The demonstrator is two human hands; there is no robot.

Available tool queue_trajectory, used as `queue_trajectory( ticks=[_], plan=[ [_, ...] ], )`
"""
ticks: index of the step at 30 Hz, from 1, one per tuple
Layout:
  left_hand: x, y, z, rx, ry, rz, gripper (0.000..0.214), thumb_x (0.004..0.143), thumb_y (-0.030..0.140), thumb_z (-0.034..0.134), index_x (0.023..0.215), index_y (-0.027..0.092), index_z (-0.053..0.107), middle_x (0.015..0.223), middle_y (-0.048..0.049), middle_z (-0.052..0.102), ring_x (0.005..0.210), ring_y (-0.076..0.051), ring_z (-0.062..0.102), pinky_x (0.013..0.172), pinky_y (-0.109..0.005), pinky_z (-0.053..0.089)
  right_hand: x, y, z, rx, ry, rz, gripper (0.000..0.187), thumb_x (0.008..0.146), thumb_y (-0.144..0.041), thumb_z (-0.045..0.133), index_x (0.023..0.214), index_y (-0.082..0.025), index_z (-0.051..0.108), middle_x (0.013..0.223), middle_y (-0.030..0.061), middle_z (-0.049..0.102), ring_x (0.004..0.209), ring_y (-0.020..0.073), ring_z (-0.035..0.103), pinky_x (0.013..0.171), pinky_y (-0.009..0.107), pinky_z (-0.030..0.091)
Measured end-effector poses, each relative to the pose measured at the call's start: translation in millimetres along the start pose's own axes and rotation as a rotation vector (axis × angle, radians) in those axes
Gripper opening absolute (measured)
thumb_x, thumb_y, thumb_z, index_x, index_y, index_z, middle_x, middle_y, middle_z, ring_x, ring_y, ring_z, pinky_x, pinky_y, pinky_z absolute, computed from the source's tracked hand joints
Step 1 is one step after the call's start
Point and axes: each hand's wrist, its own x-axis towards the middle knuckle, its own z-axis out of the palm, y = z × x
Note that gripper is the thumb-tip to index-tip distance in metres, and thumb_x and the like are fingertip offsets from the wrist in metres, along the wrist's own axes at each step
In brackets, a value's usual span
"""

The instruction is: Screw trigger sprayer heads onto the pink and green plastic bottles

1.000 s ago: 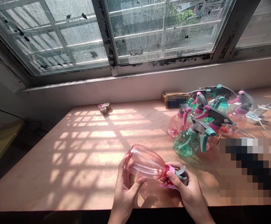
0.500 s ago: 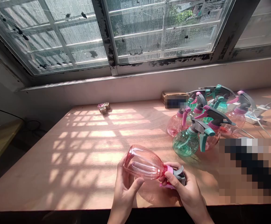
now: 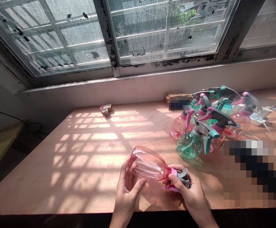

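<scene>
A clear pink spray bottle (image 3: 147,164) lies on its side just above the wooden table (image 3: 85,158), near the front edge. My left hand (image 3: 127,191) cups the bottle's body from below, thumb on its side. My right hand (image 3: 191,196) is wrapped round the grey and pink trigger head (image 3: 182,179) at the bottle's neck. Both hands are closed on this one bottle.
A cluster of several pink and green spray bottles (image 3: 200,139) stands at the right of the table. Behind them lie a cardboard box (image 3: 176,99) and a white power strip (image 3: 261,115) with cables. Small blocks (image 3: 106,109) sit near the wall under the window. A blurred patch covers the right front.
The bottle has shifted slightly in my hands, its base tipping a little higher. My left thumb has moved along the bottle's side; the right hand stays on the trigger head.
</scene>
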Motion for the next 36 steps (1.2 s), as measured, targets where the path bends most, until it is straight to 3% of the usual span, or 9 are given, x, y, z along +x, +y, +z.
queue_trajectory(
  ticks=[7, 12, 18, 28, 36],
  plan=[
    [-3.2, 6.0, 4.1, 0.048, -0.028, -0.032, 0.068, 0.087, 0.039, 0.084, 0.149, 0.034, 0.058, 0.163, -0.0080, 0.056, 0.155, -0.035, 0.045, 0.126, -0.046, 0.040, -0.3, 2.4, -1.7, -0.029, 0.001, 0.010, 0.045, 0.084, -0.056, 0.087, 0.105, -0.018, 0.078, 0.075, 0.0066, 0.082, 0.069, 0.0258, 0.078, 0.067, 0.034, 0.068],
    [-3.1, 4.7, 3.8, 0.052, -0.001, -0.021, 0.068, 0.085, 0.040, 0.086, 0.147, 0.035, 0.060, 0.163, -0.0077, 0.056, 0.156, -0.036, 0.044, 0.126, -0.046, 0.039, 0.2, 2.7, -1.7, -0.026, -0.005, 0.011, 0.046, 0.083, -0.057, 0.087, 0.104, -0.017, 0.079, 0.074, 0.0065, 0.082, 0.066, 0.0233, 0.076, 0.067, 0.032, 0.067],
    [-1.5, 2.3, 2.2, 0.025, -0.029, 0.002, 0.064, 0.088, 0.035, 0.084, 0.147, 0.040, 0.061, 0.167, -0.0023, 0.051, 0.155, -0.033, 0.044, 0.126, -0.042, 0.040, -0.1, 1.8, -0.6, -0.004, 0.005, 0.006, 0.044, 0.084, -0.055, 0.087, 0.104, -0.017, 0.079, 0.073, 0.0059, 0.080, 0.066, 0.0233, 0.076, 0.065, 0.032, 0.067],
    [-3.9, 2.6, 1.9, 0.039, -0.049, -0.015, 0.069, 0.088, 0.038, 0.084, 0.151, 0.037, 0.057, 0.161, -0.0074, 0.057, 0.154, -0.035, 0.046, 0.125, -0.044, 0.041, -0.7, 0.1, 0.3, 0.016, -0.005, 0.009, 0.042, 0.082, -0.054, 0.089, 0.103, -0.018, 0.080, 0.074, 0.0052, 0.081, 0.066, 0.0233, 0.076, 0.066, 0.032, 0.067],
    [-1.9, 8.4, 4.0, 0.067, 0.016, 0.000, 0.061, 0.087, 0.044, 0.084, 0.144, 0.033, 0.063, 0.153, -0.0096, 0.066, 0.150, -0.035, 0.052, 0.120, -0.043, 0.047, -0.4, -4.1, 2.0, 0.018, -0.016, -0.003, 0.038, 0.083, -0.052, 0.090, 0.100, -0.019, 0.081, 0.074, 0.0045, 0.082, 0.064, 0.0198, 0.075, 0.066, 0.027, 0.066]
  ],
)
